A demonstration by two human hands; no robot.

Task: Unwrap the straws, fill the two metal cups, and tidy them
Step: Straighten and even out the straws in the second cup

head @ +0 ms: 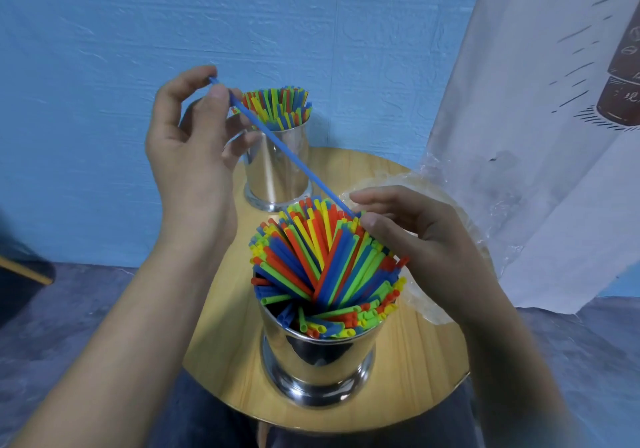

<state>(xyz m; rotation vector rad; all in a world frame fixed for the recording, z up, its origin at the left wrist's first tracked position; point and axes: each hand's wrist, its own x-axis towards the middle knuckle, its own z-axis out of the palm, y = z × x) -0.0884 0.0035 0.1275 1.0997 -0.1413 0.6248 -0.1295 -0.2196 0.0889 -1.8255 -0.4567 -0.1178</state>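
Two shiny metal cups stand on a small round wooden table (408, 375). The near cup (322, 357) brims with red, blue, green and yellow straws (318, 264) fanned out unevenly. The far cup (277, 167) holds a neater bunch of straws (277, 105). My left hand (190, 143) pinches the upper end of a single blue straw (287, 150) between thumb and forefinger, above the far cup. The straw slants down to my right hand (415, 240), whose thumb and fingers pinch its lower end at the right edge of the near bunch.
Crumpled clear plastic wrapping (429, 295) lies on the table's right side, partly under my right hand. A white printed cloth (540, 136) hangs at the right. A blue wall stands behind. Dark fabric on my lap shows below the table edge.
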